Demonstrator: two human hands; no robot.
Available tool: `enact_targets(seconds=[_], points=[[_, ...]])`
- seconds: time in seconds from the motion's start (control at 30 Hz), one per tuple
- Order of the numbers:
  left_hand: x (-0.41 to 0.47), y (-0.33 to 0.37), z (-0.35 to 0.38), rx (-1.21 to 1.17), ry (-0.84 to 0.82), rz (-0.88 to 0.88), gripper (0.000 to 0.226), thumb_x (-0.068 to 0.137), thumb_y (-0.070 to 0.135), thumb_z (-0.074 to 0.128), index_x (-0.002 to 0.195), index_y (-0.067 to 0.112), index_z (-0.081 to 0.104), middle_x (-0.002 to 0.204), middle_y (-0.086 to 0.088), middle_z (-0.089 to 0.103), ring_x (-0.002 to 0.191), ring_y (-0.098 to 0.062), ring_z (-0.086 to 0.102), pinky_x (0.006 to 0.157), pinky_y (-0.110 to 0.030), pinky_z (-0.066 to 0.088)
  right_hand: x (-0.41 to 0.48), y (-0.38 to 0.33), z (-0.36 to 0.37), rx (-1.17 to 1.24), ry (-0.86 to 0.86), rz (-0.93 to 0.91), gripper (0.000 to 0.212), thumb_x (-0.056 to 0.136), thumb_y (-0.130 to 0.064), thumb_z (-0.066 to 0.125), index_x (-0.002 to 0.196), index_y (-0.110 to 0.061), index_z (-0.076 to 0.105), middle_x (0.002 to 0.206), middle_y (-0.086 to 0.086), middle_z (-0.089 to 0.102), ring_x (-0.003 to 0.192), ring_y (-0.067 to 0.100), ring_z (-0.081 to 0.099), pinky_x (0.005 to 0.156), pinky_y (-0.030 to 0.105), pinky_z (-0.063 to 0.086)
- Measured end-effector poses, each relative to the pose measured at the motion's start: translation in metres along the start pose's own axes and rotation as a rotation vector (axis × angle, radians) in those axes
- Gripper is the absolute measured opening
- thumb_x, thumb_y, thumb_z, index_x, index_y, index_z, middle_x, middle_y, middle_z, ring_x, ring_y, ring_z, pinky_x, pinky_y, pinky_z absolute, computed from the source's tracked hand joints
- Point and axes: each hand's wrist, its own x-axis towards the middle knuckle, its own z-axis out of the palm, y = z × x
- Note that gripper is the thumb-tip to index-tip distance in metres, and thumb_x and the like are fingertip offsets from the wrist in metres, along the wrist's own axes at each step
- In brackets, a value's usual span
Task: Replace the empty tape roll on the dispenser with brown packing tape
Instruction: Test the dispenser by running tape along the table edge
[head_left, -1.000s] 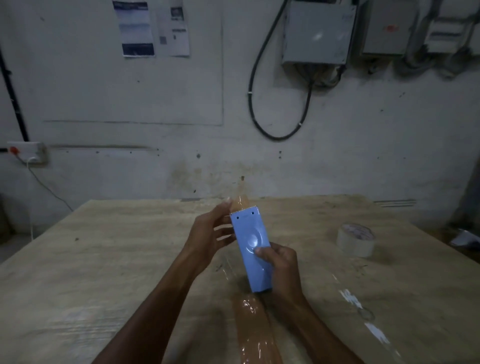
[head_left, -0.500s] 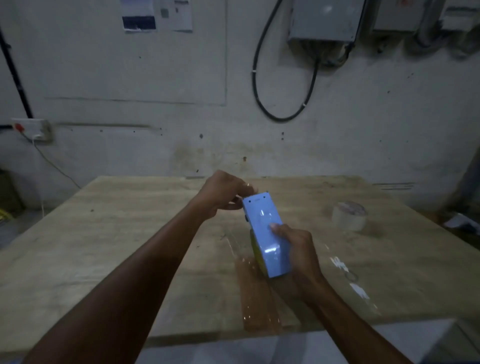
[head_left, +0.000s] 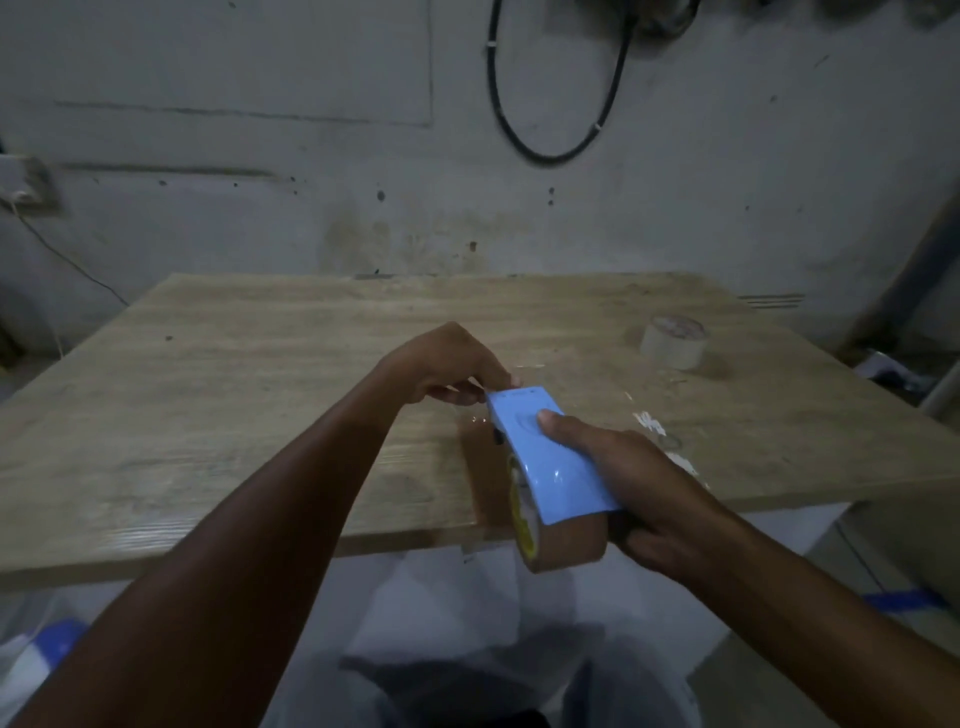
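Gripping the blue tape dispenser (head_left: 550, 457) from its right side, the right hand (head_left: 644, 488) wraps its fingers around the body with the thumb laid on the top face. A brown packing tape roll (head_left: 563, 543) sits in the dispenser's near end, just past the near edge of the wooden table (head_left: 234, 395). The left hand (head_left: 447, 366) is closed in a pinch at the dispenser's far tip; what it pinches is too blurred to tell. Compared with half a second ago, the dispenser has been drawn nearer to the person and tipped flatter, so the roll now hangs off the table edge instead of over the tabletop, and the brown strip that lay on the wood is no longer plainly seen. An emptied tape roll (head_left: 674, 342) remains standing at the far right of the table, well apart from both hands. White scraps (head_left: 649, 423) lie near the right hand.
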Motion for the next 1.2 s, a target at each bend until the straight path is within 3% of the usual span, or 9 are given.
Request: enact_targets(seconds=[0.13, 0.27, 0.4, 0.6, 0.73, 0.83, 0.93, 1.1, 1.2], points=[[-0.008, -0.011, 0.003, 0.041, -0.003, 0.009, 0.007, 0.073, 0.014, 0.083, 0.077, 0.009, 0.081, 0.065, -0.005, 0.066, 0.054, -0.013, 0.054, 0.058, -0.023, 0.043, -0.01, 0.006, 0.005, -0.009, -0.018, 0.087, 0.032, 0.083, -0.031, 0.077, 0.104, -0.007, 0.073, 0.094, 0.014, 0.079, 0.081, 0.028, 0.074, 0.084, 0.043, 0.058], [-0.007, -0.024, 0.01, 0.088, 0.056, 0.004, 0.022, 0.065, 0.018, 0.088, 0.08, 0.004, 0.08, 0.057, -0.005, 0.064, 0.058, -0.016, 0.053, 0.055, -0.024, 0.042, -0.01, 0.009, 0.009, 0.039, -0.034, 0.152, 0.033, 0.087, -0.025, 0.074, 0.11, -0.002, 0.071, 0.097, 0.017, 0.078, 0.073, 0.026, 0.073, 0.07, 0.036, 0.06], [-0.005, -0.034, 0.018, 0.149, 0.125, 0.042, 0.011, 0.067, 0.016, 0.083, 0.076, 0.01, 0.081, 0.066, -0.006, 0.072, 0.046, -0.005, 0.056, 0.045, -0.013, 0.039, -0.006, 0.004, 0.013, 0.052, -0.019, 0.182, 0.028, 0.09, -0.024, 0.071, 0.108, -0.002, 0.071, 0.085, 0.014, 0.078, 0.06, 0.021, 0.073, 0.055, 0.028, 0.06], [0.0, -0.041, 0.02, 0.184, 0.141, 0.122, 0.013, 0.07, 0.016, 0.085, 0.08, 0.009, 0.081, 0.073, -0.002, 0.077, 0.071, -0.014, 0.071, 0.07, -0.026, 0.056, 0.001, -0.004, 0.02, -0.021, 0.015, 0.215, 0.032, 0.09, -0.025, 0.07, 0.112, -0.003, 0.071, 0.104, 0.016, 0.077, 0.077, 0.027, 0.071, 0.078, 0.039, 0.058], [-0.001, -0.046, 0.02, 0.218, 0.16, 0.171, 0.011, 0.074, 0.013, 0.08, 0.085, 0.01, 0.082, 0.074, 0.002, 0.075, 0.069, -0.006, 0.067, 0.064, -0.019, 0.052, 0.002, -0.007, 0.023, -0.062, 0.02, 0.224, 0.032, 0.09, -0.025, 0.07, 0.112, -0.002, 0.07, 0.107, 0.019, 0.076, 0.089, 0.031, 0.07, 0.088, 0.043, 0.056], [-0.001, -0.051, 0.02, 0.219, 0.166, 0.226, 0.01, 0.075, 0.008, 0.079, 0.084, 0.009, 0.082, 0.072, 0.008, 0.074, 0.062, 0.008, 0.065, 0.062, -0.009, 0.051, 0.003, -0.009, 0.022, -0.07, 0.026, 0.232, 0.031, 0.09, -0.024, 0.069, 0.11, 0.0, 0.07, 0.107, 0.02, 0.075, 0.087, 0.031, 0.07, 0.088, 0.043, 0.056], [-0.002, -0.054, 0.02, 0.283, 0.167, 0.293, 0.009, 0.076, 0.005, 0.079, 0.082, 0.011, 0.082, 0.071, 0.006, 0.074, 0.056, 0.014, 0.061, 0.055, -0.002, 0.043, 0.002, -0.012, 0.022, -0.051, 0.013, 0.249, 0.026, 0.092, -0.022, 0.067, 0.102, 0.001, 0.07, 0.091, 0.02, 0.077, 0.068, 0.029, 0.071, 0.07, 0.038, 0.061], [0.002, -0.063, 0.019, 0.329, 0.27, 0.367, 0.021, 0.061, 0.022, 0.093, 0.071, 0.013, 0.077, 0.069, 0.003, 0.074, 0.061, 0.0, 0.065, 0.058, -0.011, 0.049, 0.001, -0.012, 0.022, -0.044, 0.004, 0.255, 0.022, 0.096, -0.021, 0.062, 0.094, 0.0, 0.069, 0.11, 0.025, 0.073, 0.081, 0.033, 0.069, 0.083, 0.042, 0.056], [0.009, -0.06, 0.029, 0.439, 0.275, 0.477, 0.009, 0.073, 0.015, 0.08, 0.079, 0.013, 0.074, 0.08, -0.002, 0.075, 0.077, -0.014, 0.071, 0.075, -0.034, 0.057, 0.001, -0.012, 0.022, -0.047, -0.001, 0.265, 0.026, 0.096, -0.022, 0.063, 0.105, 0.001, 0.067, 0.114, 0.025, 0.072, 0.082, 0.032, 0.069, 0.084, 0.042, 0.056]])
